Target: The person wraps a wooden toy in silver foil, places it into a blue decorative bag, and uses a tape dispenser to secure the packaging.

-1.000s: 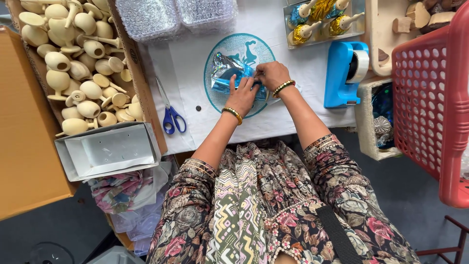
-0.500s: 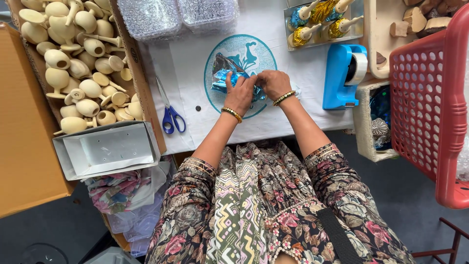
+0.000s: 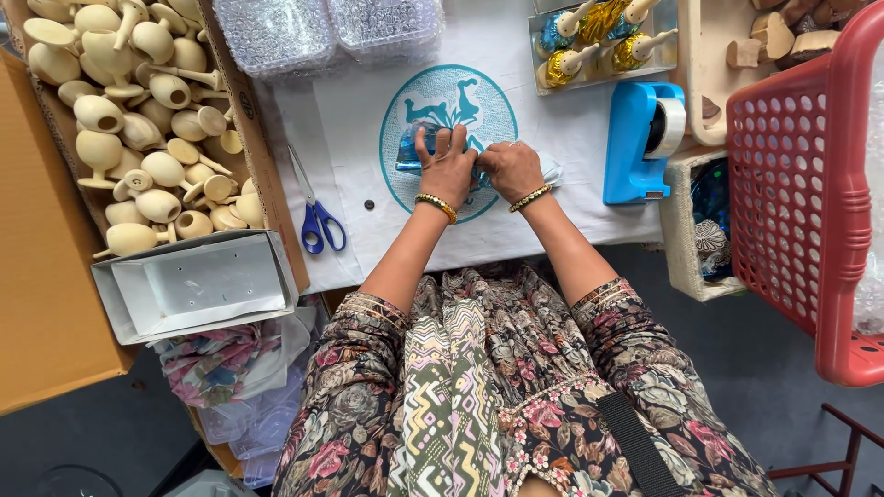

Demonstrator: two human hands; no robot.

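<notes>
Bare tabletop (image 3: pixel 359 129) lies open left of my fingers (image 3: pixel 440 147), up to the scissors (image 3: pixel 315 213); the blue tape dispenser (image 3: pixel 635 147) blocks my right, clear trays (image 3: pixel 322 32) ahead.

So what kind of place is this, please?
Probably a small craft or gift-packing workstation. A box of plain wooden bell shapes stands beside the table, wrapped foil bells lie in a tray, and a tape dispenser and scissors are near both hands, which press a blue wrapped piece.

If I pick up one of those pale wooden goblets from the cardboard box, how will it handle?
The pale wooden goblets look rigid and probably light, being small bare wood. Their round bowls and thin stems suggest they would roll if laid down, as they lie jumbled in the cardboard box.
</notes>
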